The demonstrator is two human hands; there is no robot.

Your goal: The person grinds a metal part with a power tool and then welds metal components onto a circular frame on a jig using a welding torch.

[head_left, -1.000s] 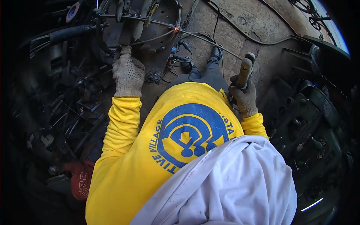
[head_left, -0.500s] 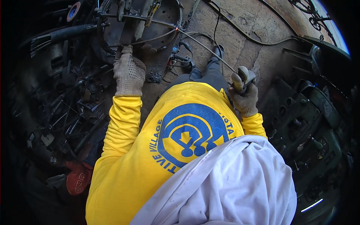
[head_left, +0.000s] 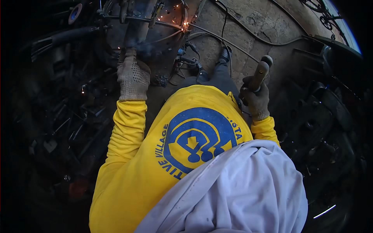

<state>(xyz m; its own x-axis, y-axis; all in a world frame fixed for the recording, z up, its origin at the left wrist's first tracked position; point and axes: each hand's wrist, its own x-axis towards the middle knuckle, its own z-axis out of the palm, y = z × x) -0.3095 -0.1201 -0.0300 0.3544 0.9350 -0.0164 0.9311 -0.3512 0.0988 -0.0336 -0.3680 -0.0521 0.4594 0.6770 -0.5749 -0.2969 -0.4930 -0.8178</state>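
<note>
My right hand (head_left: 256,98) wraps round the welding holder (head_left: 259,75), its rod (head_left: 221,40) slanting to the sparking hoop (head_left: 186,14) by the bench (head_left: 165,50)'s right edge. My left hand (head_left: 134,75) reaches straight forward to the near edge; I can't tell whether it grips anything.

There are two gloved hands (head_left: 133,79) (head_left: 256,99), one electrode holder (head_left: 259,74), one yellow shirt (head_left: 128,190), one pale cloth (head_left: 241,186).

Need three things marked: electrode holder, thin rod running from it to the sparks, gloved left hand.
Electrode holder (head_left: 260,76): head view, on its brown body.
Thin rod (head_left: 223,40): head view, near mid-length.
Left hand (head_left: 133,77): head view, on the glove's back.
</note>
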